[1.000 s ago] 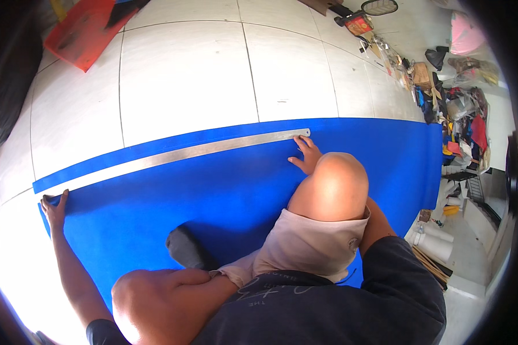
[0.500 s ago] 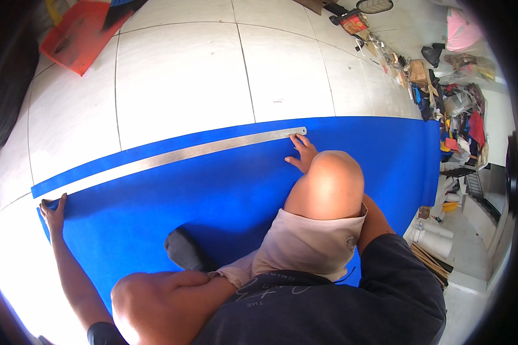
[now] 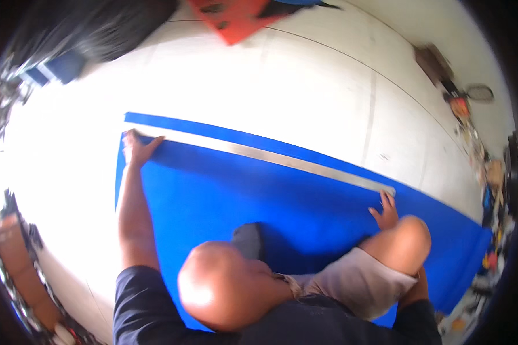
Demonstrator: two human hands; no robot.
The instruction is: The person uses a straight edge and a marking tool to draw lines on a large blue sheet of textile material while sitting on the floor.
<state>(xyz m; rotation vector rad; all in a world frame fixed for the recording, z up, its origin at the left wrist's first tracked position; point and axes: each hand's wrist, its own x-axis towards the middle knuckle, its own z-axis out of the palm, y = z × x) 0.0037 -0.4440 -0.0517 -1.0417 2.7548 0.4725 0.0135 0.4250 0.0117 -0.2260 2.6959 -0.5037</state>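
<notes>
So the biggest thing here is the floor [image 3: 305, 80], pale tiles with thin grout lines, smooth and pretty washed out by glare off to the left of the left hand. Spread over it is a big blue sheet [image 3: 224, 190], flat, matte, looks like a soft mat or fabric, running from under the left hand all the way past the right hand toward the cluttered edge of the room.

Lying on the sheet is a long metal straightedge [image 3: 259, 154], thin, flat, silvery and a bit dull, parallel to the sheet's far edge with a narrow blue strip left beyond it. It spans the whole gap between the two hands.

The person is crouched on the sheet, bare knees up, light shorts, dark top, with a dark shoe [image 3: 248, 240] planted between the knees, just behind and between both hands.

Left hand [image 3: 137, 148]: arm stretched way out, fingers spread flat and pressing down on the straightedge's left end at the sheet's corner. Not closed around anything, just a flat open palm.

Right hand [image 3: 385, 210]: fingers apart, fingertips touching the sheet right at the straightedge's right end, just in front of the right knee. No grip clamped on anything there either.

Beyond the hands there's an orange-red flat thing [image 3: 236, 17] on the tiles, and blurry clutter along the right wall.
</notes>
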